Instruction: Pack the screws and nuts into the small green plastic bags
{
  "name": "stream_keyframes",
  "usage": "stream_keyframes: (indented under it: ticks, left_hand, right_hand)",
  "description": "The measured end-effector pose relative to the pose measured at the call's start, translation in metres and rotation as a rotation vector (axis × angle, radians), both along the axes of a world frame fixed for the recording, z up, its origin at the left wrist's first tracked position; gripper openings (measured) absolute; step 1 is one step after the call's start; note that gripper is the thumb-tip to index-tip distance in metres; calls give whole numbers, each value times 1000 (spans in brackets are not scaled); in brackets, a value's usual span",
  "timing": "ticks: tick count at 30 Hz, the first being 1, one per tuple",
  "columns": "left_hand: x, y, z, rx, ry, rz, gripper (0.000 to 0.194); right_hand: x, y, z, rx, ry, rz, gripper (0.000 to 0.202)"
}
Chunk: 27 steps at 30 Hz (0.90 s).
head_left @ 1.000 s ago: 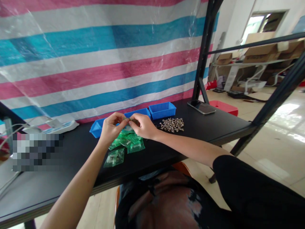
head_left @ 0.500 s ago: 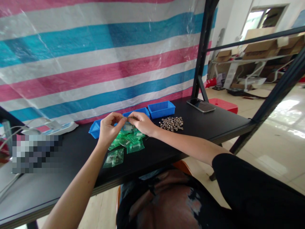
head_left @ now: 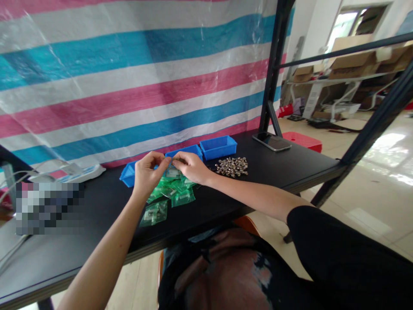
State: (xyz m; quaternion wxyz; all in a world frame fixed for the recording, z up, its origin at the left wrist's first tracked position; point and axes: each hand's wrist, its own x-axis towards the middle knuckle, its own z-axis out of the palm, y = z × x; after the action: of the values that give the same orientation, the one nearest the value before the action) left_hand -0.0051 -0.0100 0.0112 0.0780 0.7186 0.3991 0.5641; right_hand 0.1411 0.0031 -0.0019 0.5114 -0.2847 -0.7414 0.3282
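Note:
Side by side over the pile, my left hand [head_left: 150,169] and my right hand [head_left: 191,167] are both closed in a pinch, fingertips nearly touching. What they pinch is too small and too hidden by the fingers to make out. Directly beneath lies a heap of small green-tinted clear plastic bags [head_left: 183,197] with little parts inside. One more such bag [head_left: 155,213] lies nearer the table's front edge. To the right of my right hand is a loose pile of small shiny metal fittings [head_left: 231,167].
Behind my hands stand three blue bins: the right bin [head_left: 218,149], the middle bin [head_left: 193,150] and the left bin [head_left: 128,174], partly hidden. A phone [head_left: 272,141] lies at the right of the black table [head_left: 106,206]. On the left is a white power strip [head_left: 80,173].
Both hands keep almost the same place and pinch; the fingertips have shifted only slightly. The bags, bins and metal pile stay put.

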Motion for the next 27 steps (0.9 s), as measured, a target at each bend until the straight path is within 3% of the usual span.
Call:
stream_keyframes:
  ticks: [7, 11, 18, 27]
  left_hand:
    - [1, 0, 0, -2, -23, -9, 15]
    - [-2, 4, 1, 2, 52, -40, 19]
    - [-10, 11, -1, 148, 404, 29, 11]
    - [-1, 8, -7, 259, 530, 240, 13]
  right_hand:
    - [0, -1, 1, 10, 1, -23, 12]
    - [1, 2, -1, 61, -37, -135, 16]
    - [7, 3, -2, 308, -183, -375, 8]
    - [7, -5, -1, 291, -350, -442, 11]
